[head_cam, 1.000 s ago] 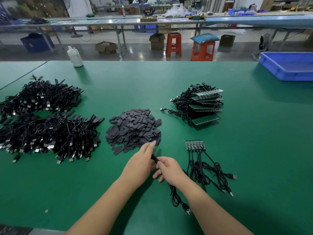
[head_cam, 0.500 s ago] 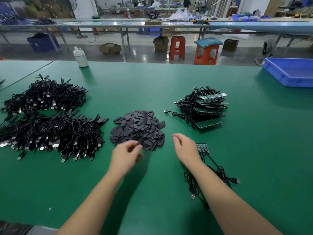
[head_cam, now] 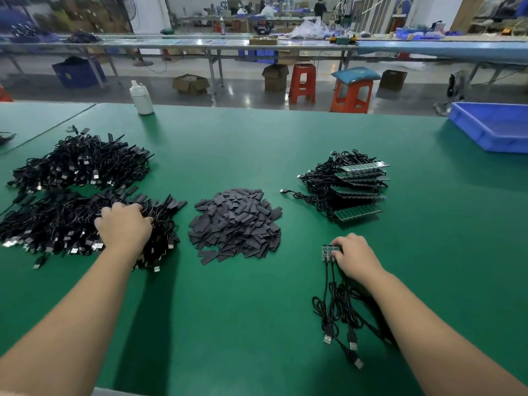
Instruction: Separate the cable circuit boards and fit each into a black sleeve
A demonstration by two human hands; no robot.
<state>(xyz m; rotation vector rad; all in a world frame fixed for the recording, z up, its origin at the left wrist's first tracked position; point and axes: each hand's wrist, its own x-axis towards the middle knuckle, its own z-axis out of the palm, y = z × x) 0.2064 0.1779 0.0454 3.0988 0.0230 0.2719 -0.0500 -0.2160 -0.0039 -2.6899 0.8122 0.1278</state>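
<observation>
The left hand [head_cam: 124, 228] lay on the near pile of finished cables [head_cam: 54, 224], at its right end, with its fingers curled down into the black wires; whether it actually gripped any could not be told. A second pile of cables [head_cam: 80, 164] sat just behind the first, farther from the person.

The right hand [head_cam: 354, 257] rested on a strip of joined boards [head_cam: 328, 251] on the green tabletop [head_cam: 257, 324], its fingers bent over the strip's right part and touching it, so only the left end of the strip showed. From the strip, black leads [head_cam: 331, 307] ran toward the person in loose coils and ended in USB plugs [head_cam: 328, 338] lying flat on the cloth, partly under the right forearm.

Between the two hands lay a heap of flat black sleeves [head_cam: 234, 224], apart from both. Behind the right hand stood a stack of board strips [head_cam: 357, 190] with their cables tangled to the left of it, one plug trailing out toward the sleeves.

A white bottle [head_cam: 141, 98] stood at the far edge of the tabletop, and a blue bin [head_cam: 491, 130] sat at the far right.
</observation>
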